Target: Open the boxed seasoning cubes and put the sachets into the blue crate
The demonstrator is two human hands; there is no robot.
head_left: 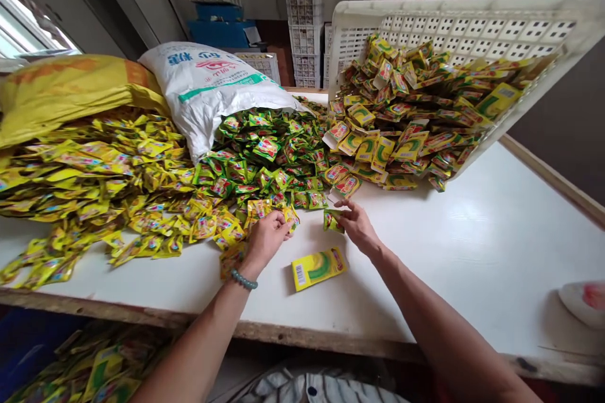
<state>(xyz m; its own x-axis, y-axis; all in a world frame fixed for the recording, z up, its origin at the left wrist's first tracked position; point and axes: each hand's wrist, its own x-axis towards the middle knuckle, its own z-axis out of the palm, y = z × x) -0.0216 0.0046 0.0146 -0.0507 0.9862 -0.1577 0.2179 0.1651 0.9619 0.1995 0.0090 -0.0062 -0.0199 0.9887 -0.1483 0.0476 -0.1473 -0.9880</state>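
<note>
Two packets in hand, one to each side. Your left hand (267,238) pinches a yellow packet (292,219) between thumb and fingers, just beside the near edge of the heaps. Your right hand (359,225) pinches a green packet (333,220) in its fingers; the two packets stay apart. One yellow carton (319,269) lies flat on the white worktop (472,252), between your hands and nearer to you than either. Left: yellow heap (104,182) in front of a yellow sack (70,88). Farther than your hands: green heap (283,164) at the mouth of a white sack (212,75). Far right: white basket (454,6), tilted, with many cartons (382,151) spread out of it. Beaded bracelet (244,279) on your left wrist.
</note>
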